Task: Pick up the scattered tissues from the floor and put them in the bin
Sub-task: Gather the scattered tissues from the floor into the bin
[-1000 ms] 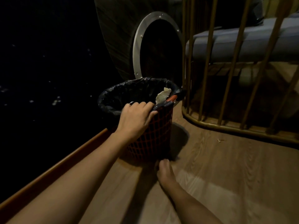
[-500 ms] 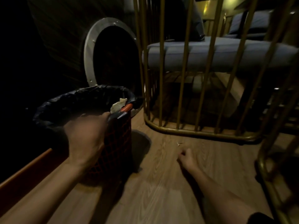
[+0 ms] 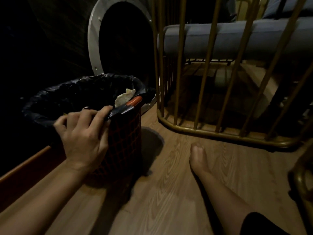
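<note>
Wooden floor (image 3: 169, 192) runs dim beneath the upright bin (image 3: 125, 141). Left hand (image 3: 84, 133) clamps its near rim; a tissue (image 3: 124, 97) stands lengthwise inside. Right hand (image 3: 198, 158), beside the bin, lies fingers-down; its grip can't be made out.

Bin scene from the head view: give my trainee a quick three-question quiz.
1. True or false: the left hand grips the bin at its near rim.
2. Where is the tissue? A) on the floor B) inside the bin, against the liner C) in the right hand
3. What does the right hand rest on?

Key: 1 true. 2 B. 3 the floor, beside the bin, in front of the gold railing; it appears to hold nothing.
</note>
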